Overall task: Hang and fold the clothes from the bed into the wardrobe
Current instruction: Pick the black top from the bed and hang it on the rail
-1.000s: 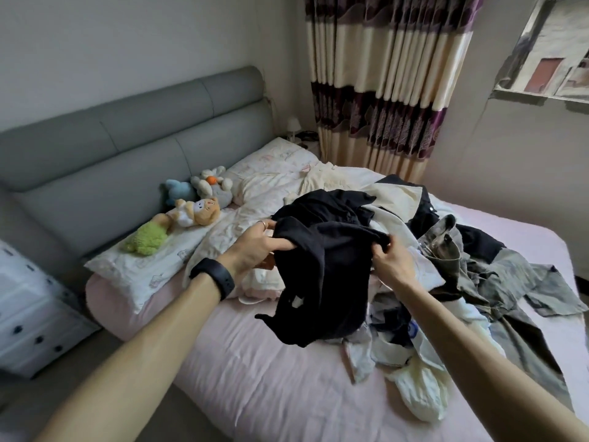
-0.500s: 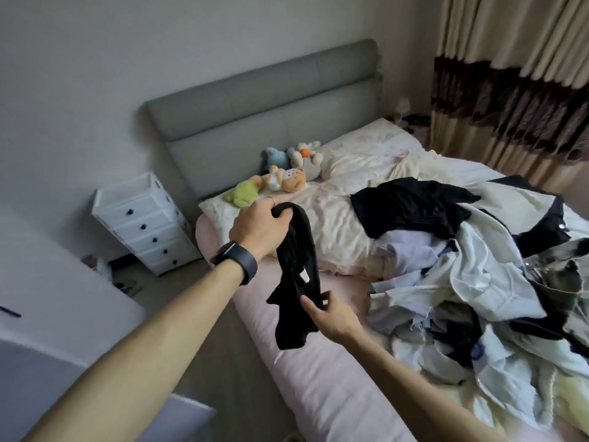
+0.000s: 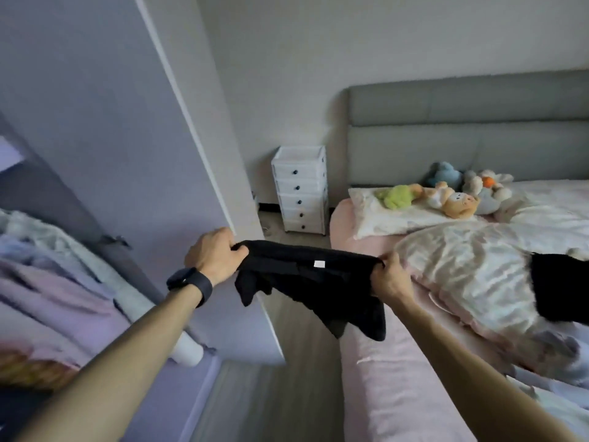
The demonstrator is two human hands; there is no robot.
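Now facing wardrobe (image 3: 111,154) instead of bed (image 3: 382,393), holding black garment (image 3: 306,282) stretched out, pinching one end in left hand (image 3: 213,256), the other in right hand (image 3: 390,279); folding probably next.

wardrobe clothes (image 3: 47,282): blurred | loose dark garment (image 3: 561,288): cut off at right edge

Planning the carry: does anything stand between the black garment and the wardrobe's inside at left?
Nothing visible: left hand and right hand hold the black garment on the near side of the open wardrobe door.
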